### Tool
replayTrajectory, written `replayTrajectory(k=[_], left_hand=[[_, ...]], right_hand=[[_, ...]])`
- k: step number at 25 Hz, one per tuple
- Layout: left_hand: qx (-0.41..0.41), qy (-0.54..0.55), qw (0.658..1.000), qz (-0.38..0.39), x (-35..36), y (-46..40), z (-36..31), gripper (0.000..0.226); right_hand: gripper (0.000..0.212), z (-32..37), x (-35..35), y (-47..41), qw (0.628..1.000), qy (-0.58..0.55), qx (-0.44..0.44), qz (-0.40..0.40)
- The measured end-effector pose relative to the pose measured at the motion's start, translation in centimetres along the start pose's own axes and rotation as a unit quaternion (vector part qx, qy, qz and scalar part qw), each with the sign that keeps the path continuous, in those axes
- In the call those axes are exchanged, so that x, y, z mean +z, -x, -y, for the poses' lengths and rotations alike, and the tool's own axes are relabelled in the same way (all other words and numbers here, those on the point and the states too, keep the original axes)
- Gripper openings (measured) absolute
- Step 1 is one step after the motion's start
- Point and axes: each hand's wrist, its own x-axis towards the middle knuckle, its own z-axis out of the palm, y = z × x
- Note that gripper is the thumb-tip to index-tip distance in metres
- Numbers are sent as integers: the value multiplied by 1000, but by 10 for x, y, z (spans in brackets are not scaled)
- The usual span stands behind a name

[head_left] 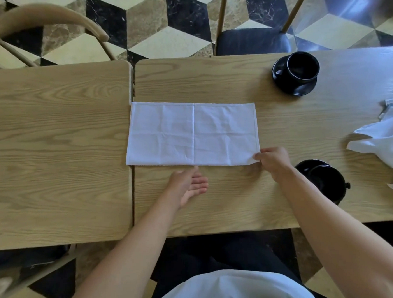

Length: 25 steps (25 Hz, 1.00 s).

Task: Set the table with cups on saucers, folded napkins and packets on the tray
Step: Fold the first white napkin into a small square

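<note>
A white cloth napkin [191, 133] lies flat as a wide rectangle in the middle of the wooden table [216, 204], creased down its centre. My right hand [274, 161] pinches its near right corner. My left hand [188, 185] hovers open, palm up, just below the napkin's near edge, fingertips near the centre crease. A black cup on a black saucer [297, 73] stands at the far right. A second black cup on its saucer [324, 181] sits at the near right, partly hidden behind my right forearm.
More crumpled white napkins [386, 143] lie at the right edge. A second wooden table [54, 156] butts against the left, with a narrow gap between. Wooden chairs [48, 24] stand beyond the far edge on a patterned tile floor.
</note>
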Motion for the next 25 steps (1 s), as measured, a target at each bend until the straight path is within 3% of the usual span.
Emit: replayTrajectory(k=[2,4,9,13,17,19,21,23,25], left_hand=[[-63,-34,994,81,19,4,13,49],[-98,-32,988,112,38,9,34,51],[-63,79,993,53,50,18,90,26],[-51,121,990,41,19,36,112,19],[-46,157,986,30,-26,54,128,29],[-39,166,985,11,-48,59,137,32],[-27,178,983,-20,-67,62,147,31],[-15,174,983,-59,-78,66,153,26],[24,131,984,-119,-84,70,160,23]], right_hand=[[15,-13,2,17,997,-44,47,48],[12,-30,6,43,987,-85,90,100],[9,-80,33,109,959,-120,156,203],[12,-90,43,117,955,-161,152,199],[30,-82,41,106,926,-294,161,172],[28,-81,44,99,922,-327,159,135],[23,-82,44,96,938,-299,133,114],[21,-82,42,98,972,-174,66,145],[22,-88,35,104,982,-50,-19,184]])
